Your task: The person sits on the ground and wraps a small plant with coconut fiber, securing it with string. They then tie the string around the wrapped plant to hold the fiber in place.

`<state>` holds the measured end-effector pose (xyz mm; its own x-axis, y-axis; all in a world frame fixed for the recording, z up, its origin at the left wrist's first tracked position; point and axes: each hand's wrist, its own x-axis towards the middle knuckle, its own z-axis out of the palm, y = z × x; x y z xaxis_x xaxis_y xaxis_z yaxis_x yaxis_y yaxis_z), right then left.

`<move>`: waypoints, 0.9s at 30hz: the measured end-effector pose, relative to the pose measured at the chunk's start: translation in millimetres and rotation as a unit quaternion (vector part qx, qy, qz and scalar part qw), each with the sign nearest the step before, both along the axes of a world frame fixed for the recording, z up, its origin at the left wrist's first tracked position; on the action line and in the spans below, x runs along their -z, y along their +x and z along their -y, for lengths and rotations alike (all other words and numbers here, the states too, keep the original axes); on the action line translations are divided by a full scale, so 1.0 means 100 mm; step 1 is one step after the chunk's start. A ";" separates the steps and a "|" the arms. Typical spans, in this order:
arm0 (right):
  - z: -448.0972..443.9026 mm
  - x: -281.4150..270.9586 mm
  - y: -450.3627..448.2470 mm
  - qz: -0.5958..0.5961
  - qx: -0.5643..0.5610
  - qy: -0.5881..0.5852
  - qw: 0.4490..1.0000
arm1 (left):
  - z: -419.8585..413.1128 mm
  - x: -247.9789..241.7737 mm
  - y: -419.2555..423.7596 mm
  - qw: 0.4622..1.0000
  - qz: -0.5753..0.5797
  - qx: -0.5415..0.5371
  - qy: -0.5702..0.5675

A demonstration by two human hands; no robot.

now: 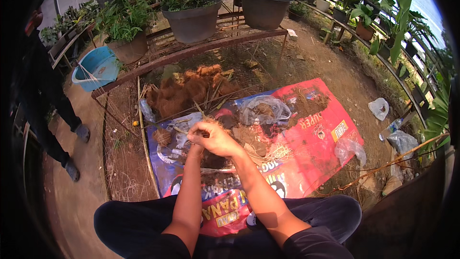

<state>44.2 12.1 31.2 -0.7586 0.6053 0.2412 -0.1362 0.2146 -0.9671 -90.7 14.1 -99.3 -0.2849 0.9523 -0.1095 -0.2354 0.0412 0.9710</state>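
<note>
My right hand (215,139) reaches across over my left, thumb and fingertips pinched together on what looks like a thin strand. Only the wrist and lower edge of my left hand (196,150) show; its fingers are hidden behind the right. Just beyond my knuckles sticks out a tuft of brown coconut fibre (218,121), with a green stem (198,108) rising near it. A round fibre ball wrapped in string (162,137) lies left of my hands. To their right, a loose tangle of pale string (284,152) rests on a red and blue printed plastic sheet (323,158).
A clear plastic bag (265,110) holds brown material. Behind lies a coconut-fibre heap (190,91). A rusty metal rack (187,51) bears potted plants (192,19) and a blue basin (97,68). A person (43,97) stands at left. Plastic bottle (391,128) at right.
</note>
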 end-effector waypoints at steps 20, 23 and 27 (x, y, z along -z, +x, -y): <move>-0.62 -0.20 1.08 0.058 0.269 0.006 0.961 | -0.21 -0.31 0.05 0.999 0.041 -0.020 0.014; -0.67 -0.21 1.18 0.038 0.272 -0.009 0.962 | -0.22 -0.41 0.09 1.000 0.025 -0.009 0.013; -0.65 -0.19 1.11 -0.014 0.249 -0.032 0.968 | -0.12 -0.62 0.20 1.000 -0.004 -0.006 0.005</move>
<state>155.5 77.0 50.0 -0.3625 0.9085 0.2081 -0.0576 0.2010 -0.9779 -71.1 26.0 -36.9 -0.2963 0.9502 -0.0965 -0.2270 0.0281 0.9735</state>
